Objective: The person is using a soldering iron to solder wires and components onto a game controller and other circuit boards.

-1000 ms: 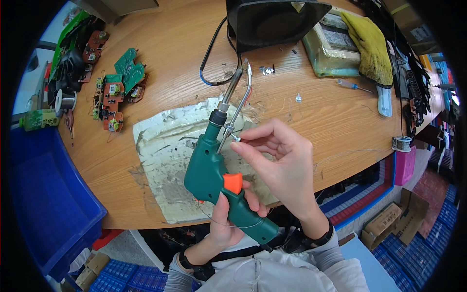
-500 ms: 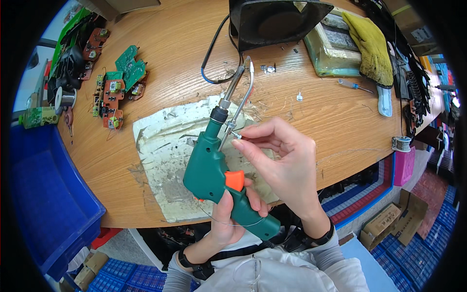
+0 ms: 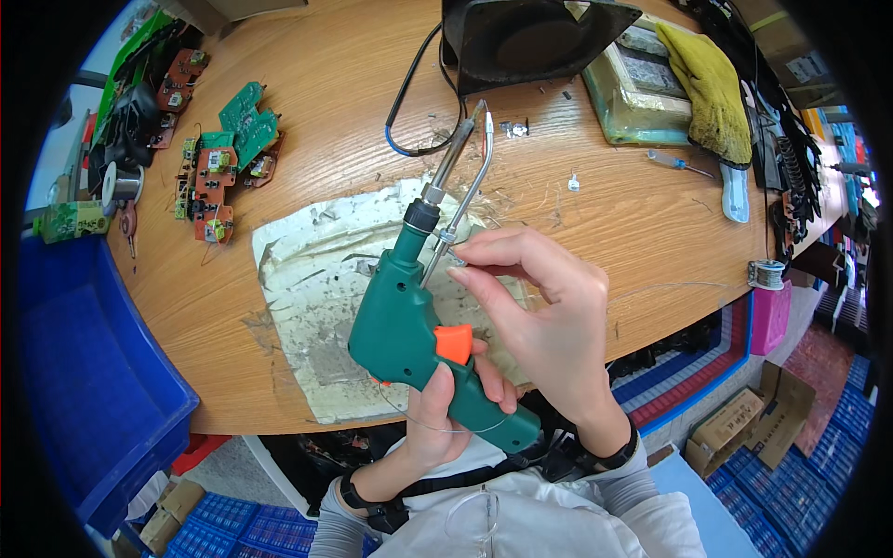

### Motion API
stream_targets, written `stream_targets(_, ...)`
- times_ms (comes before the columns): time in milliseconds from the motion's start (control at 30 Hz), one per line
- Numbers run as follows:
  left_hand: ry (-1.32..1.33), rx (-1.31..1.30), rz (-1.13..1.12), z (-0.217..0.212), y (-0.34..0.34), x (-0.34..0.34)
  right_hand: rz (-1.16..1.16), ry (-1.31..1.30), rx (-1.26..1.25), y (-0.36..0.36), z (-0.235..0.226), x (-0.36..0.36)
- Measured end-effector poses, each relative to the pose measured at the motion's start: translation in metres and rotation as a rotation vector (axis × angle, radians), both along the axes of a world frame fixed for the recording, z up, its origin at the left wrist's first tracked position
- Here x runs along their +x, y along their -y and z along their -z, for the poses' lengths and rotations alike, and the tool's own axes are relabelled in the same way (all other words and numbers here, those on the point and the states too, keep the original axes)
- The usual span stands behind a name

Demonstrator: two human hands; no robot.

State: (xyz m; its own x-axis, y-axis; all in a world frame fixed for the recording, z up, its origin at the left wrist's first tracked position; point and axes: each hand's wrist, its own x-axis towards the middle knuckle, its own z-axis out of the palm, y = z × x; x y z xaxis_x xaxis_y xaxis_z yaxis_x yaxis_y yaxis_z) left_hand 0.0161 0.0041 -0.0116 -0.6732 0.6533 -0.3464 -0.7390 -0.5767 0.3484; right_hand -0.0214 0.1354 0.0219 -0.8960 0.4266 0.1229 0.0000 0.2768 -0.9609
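Note:
My left hand (image 3: 433,416) is wrapped round the grip of a green soldering gun (image 3: 383,321) with an orange trigger (image 3: 454,344). The gun points away from me, over a stained pale cloth (image 3: 298,279). Alongside its iron tip (image 3: 458,149) runs a thin bent metal solder feed tube (image 3: 481,172), held by a small clamp. At that clamp, the thumb and forefinger of my right hand (image 3: 549,321) pinch a small clamp screw (image 3: 459,261), mostly covered by the fingertips. A thin wire (image 3: 395,406) loops from the gun's rear past my left hand.
Beyond the tip stands a black fan (image 3: 535,46) with a cable. Circuit boards (image 3: 216,181) and a solder spool (image 3: 123,183) lie left, above a blue bin (image 3: 93,372). At right are a yellow glove (image 3: 707,88), a screwdriver (image 3: 677,164) and another wire spool (image 3: 766,274).
The soldering gun has tilted slightly, its tip shifting a little right and away from me. My right fingers have turned slightly at the clamp screw; my left grip is unchanged.

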Motion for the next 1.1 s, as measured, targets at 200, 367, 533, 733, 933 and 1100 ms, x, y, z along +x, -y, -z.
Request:
stream_targets(200, -0.002, -0.016, 0.001, 0.0, -0.001, 0.0, 0.029, 0.018, -0.037, 0.001, -0.001, 0.0)
stream_targets(367, -0.013, -0.028, 0.009, 0.0, -0.001, 0.001, 0.022, 0.062, -0.191, 0.001, -0.005, 0.002)
stream_targets(533, -0.003, -0.024, -0.002, 0.0, -0.002, 0.002, 0.027, 0.118, -0.156, 0.001, -0.012, 0.006)
stream_targets(733, -0.006, -0.014, -0.005, -0.001, -0.002, 0.002, 0.02, 0.091, -0.186, 0.001, -0.009, 0.005)
stream_targets(933, -0.013, -0.01, -0.004, 0.0, -0.002, 0.002, 0.023, 0.108, -0.171, 0.002, -0.004, 0.007)
stream_targets(1100, 0.004, -0.02, -0.004, 0.0, -0.002, 0.002, 0.021, 0.101, -0.17, 0.002, -0.003, 0.007)
